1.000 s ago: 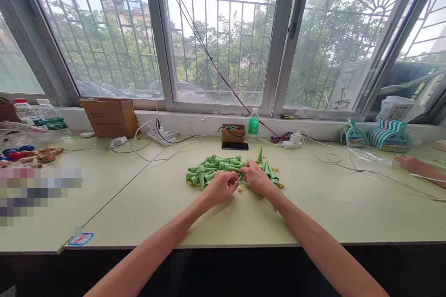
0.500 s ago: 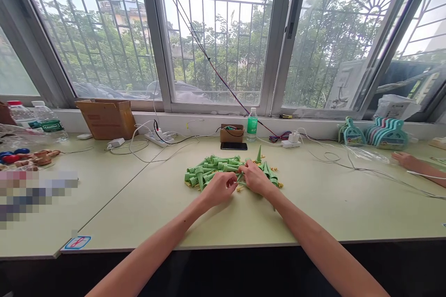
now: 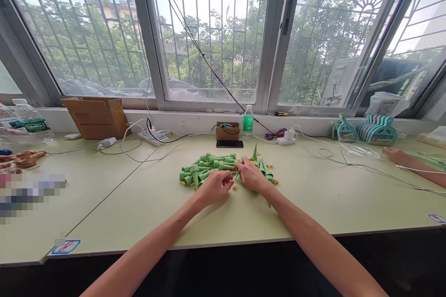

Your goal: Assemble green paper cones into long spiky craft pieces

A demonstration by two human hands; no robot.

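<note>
On the table in front of me lies a pile of green plastic cone-shaped spikes (image 3: 209,163), hollow and collared at the wide end. My right hand (image 3: 251,175) is closed on one slim green cone (image 3: 237,174), its narrow part showing below the fingers. Just left of it, my left hand (image 3: 218,186) has its fingers curled in, thumb near forefinger; whatever they pinch is too small or hidden to make out. Small yellow pieces (image 3: 235,186) lie between and around the hands. One cone (image 3: 254,151) stands point up behind my right hand.
Behind the pile are a black phone (image 3: 229,144), a small cardboard box (image 3: 227,132) and a green-labelled bottle (image 3: 248,123). Cables and a power strip (image 3: 153,138) run along the back. Green hangers (image 3: 378,129) stand right, near another person's hand (image 3: 395,154). A larger carton (image 3: 95,119) sits left.
The view has shifted slightly, so everything sits a little further left. My left fingers have drawn slightly away from the cone in my right hand, which keeps its grip.
</note>
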